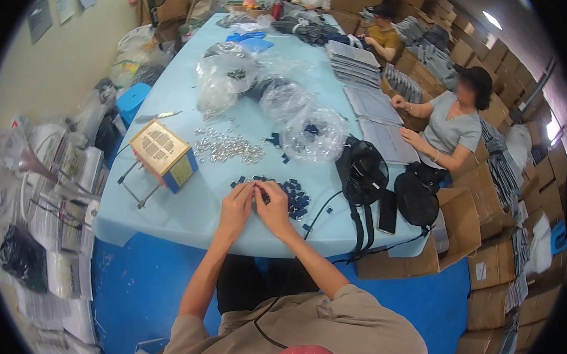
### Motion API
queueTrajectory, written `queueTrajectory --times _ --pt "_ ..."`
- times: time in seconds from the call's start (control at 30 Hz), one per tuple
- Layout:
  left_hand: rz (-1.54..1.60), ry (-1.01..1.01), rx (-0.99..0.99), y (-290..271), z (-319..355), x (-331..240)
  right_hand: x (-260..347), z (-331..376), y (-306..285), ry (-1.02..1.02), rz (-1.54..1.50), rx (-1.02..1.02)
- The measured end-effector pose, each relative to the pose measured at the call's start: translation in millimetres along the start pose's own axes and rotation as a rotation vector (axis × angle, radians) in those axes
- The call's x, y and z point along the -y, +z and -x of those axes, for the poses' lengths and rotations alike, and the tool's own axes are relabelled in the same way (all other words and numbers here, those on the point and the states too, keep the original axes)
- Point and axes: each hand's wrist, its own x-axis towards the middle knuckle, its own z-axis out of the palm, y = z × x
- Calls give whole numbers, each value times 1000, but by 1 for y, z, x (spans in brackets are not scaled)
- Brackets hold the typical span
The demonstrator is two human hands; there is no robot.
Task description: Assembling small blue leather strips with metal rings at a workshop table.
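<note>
Near the front edge of the table, my left hand (236,205) and my right hand (273,208) meet with fingertips pinched together. Whatever lies between them is small and mostly hidden by the fingers. Just beyond and to the right of my hands spreads a heap of small dark blue tabs (298,198), some with shiny metal bits showing. Farther off lies a scattered pile of small silver metal rings (230,147). Clear plastic bags (314,134), one with dark blue pieces in it, stand behind the tabs.
Left on the light blue table (185,226) stands a gold-topped box on metal legs (162,148). A black backpack (363,171), a phone (387,212) and a black pouch (417,195) lie right. A co-worker (456,125) handles grey flat pieces (388,141); an open carton (450,234) stands beside the table.
</note>
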Motion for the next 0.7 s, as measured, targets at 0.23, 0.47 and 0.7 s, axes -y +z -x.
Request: queueTrajectory --times 0.23,0.47,0.7 --pt "-149 74 -3 0 -1 0 -2 0 2 -17 92 33" --pt "-134 -18 33 -1 2 0 -5 1 1 -35 55 31" --pt "15 -137 3 -2 -5 -3 -5 0 4 -28 -10 2"
